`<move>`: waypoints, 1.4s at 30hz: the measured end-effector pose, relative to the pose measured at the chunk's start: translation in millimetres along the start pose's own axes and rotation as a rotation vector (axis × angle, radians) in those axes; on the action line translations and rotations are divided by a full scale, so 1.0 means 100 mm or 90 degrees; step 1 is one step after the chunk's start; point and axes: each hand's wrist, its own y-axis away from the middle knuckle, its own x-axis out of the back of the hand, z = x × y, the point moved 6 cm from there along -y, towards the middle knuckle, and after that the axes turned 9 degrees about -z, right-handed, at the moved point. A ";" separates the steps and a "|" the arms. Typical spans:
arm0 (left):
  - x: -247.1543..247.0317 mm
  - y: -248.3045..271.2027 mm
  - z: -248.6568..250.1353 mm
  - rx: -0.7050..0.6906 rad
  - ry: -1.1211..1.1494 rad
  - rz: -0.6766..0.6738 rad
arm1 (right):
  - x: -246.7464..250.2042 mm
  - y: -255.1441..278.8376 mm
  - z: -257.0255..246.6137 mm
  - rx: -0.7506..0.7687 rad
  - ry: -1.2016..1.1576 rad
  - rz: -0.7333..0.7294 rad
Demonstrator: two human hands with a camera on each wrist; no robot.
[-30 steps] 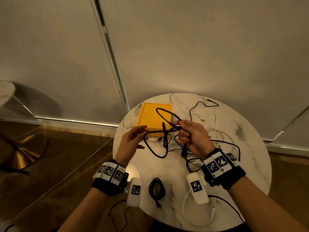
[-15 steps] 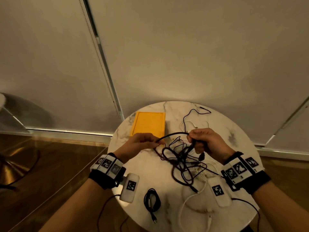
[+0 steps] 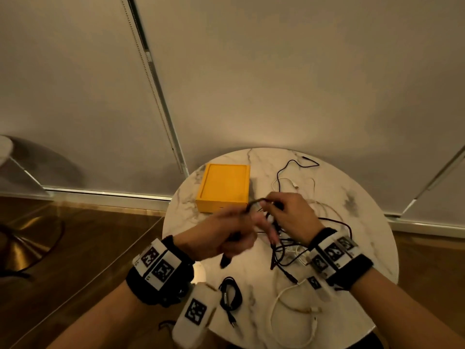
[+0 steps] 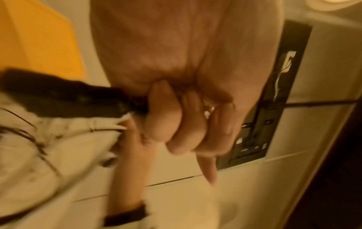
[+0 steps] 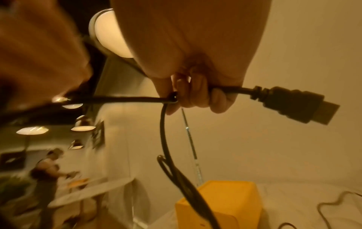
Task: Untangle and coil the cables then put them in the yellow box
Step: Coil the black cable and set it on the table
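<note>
Right wrist: HDMI cable [image 5: 125, 99] horizontal, plug [image 5: 293, 105] pointing right.

In the head view the left hand [image 3: 226, 235] is smeared by motion, so its finger positions cannot be read — the left wrist view is just as soft. The black cable [image 3: 254, 205] vanishes behind both hands, and where it joins the tangle [image 3: 286, 248] under the right hand [image 3: 292, 215] cannot be traced. The yellow box [image 4: 39, 43] is cut by the left wrist picture's edge — in the right wrist view the bottom edge crops it too. A white cable [image 3: 292, 321] runs off the table's near rim.
</note>
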 end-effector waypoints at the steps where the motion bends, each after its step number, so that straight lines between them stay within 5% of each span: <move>1: 0.04 -0.06 0.13 -0.054 0.048 0.054 | -0.12 -0.02 -0.10 0.024 0.043 -0.022; 5: 0.52 -0.16 0.31 -0.146 -0.068 0.329 | -0.47 -0.01 -0.37 0.084 0.175 -0.056; 10: 0.48 -0.09 0.10 -0.076 -0.526 0.369 | -0.59 0.06 -0.30 0.002 0.133 -0.189; 14: 0.66 -0.08 -0.22 0.330 -0.941 0.202 | -0.60 0.28 -0.37 0.006 0.213 -0.234; 15: 0.68 -0.02 -0.30 0.393 -0.934 0.172 | -0.55 0.32 -0.36 0.008 0.250 -0.211; 18: 0.54 0.08 -0.48 0.404 -0.817 0.039 | -0.28 0.34 -0.23 -0.013 0.314 -0.103; 21: 0.32 0.09 -0.63 0.322 -0.491 -0.079 | -0.06 0.33 -0.07 -0.027 0.306 -0.007; 24: 0.15 0.08 -0.70 0.316 -0.039 -0.028 | -0.05 0.33 0.05 -0.032 0.226 0.044; 30: -0.49 -0.04 -0.55 0.055 0.415 -0.080 | -0.32 0.28 0.06 0.021 0.083 0.029; 33: -0.74 -0.07 -0.56 0.010 0.530 -0.057 | -0.49 0.33 -0.14 0.094 -0.002 0.005; 35: -0.65 -0.08 -0.38 -0.065 0.497 0.018 | -0.66 0.38 -0.11 0.042 -0.071 -0.008; 39: 0.11 0.16 -0.08 -0.111 0.320 0.370 | -0.72 0.44 0.11 -0.053 0.068 0.035; 42: 0.42 0.31 -0.11 -0.112 0.272 0.487 | -0.70 0.50 0.15 -0.054 0.093 0.003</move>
